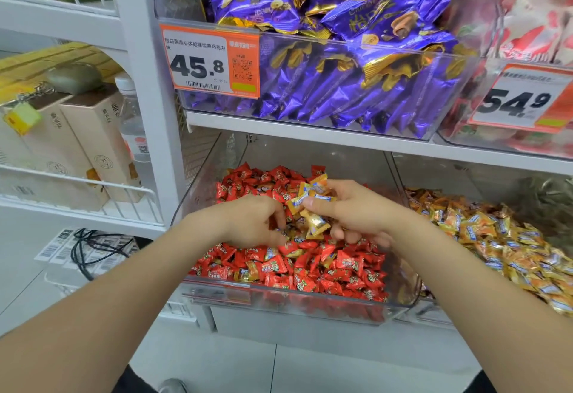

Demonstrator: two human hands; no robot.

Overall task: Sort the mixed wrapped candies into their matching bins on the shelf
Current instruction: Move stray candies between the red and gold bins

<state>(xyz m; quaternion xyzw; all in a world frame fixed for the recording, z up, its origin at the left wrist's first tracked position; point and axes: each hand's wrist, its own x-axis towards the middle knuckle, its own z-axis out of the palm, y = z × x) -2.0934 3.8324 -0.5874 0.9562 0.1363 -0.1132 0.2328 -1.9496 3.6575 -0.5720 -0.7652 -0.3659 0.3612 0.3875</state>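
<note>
Both bare forearms reach in from the bottom edge, meeting over the clear plastic bin of red wrapped candies (279,298) on the lower shelf. Right hand (353,213) grips a small bunch of yellow-orange wrapped candies (311,203) btwn thumb and curled fingers, lifted just above the red heap. Left hand (248,222) is knuckles-up w/ fingers curled down into the pile; tips are buried, so can't tell if it's pinching a piece or just raking.

More stray yellow-orange pieces (251,272) lie mixed in the red toward the front, below the L hand.

Key relation: the matching clear plastic bin of yellow-orange candies (434,175) sits immediately to the right, walls touching or nearly so, long axis front-to-back like the red one. R hand is the nearer by far and already loaded, so prob. next is a short sideways carry over the shared wall and a drop. L hand would have to cross over. Risk: loose bunch, a piece could slip back into the red.
</note>
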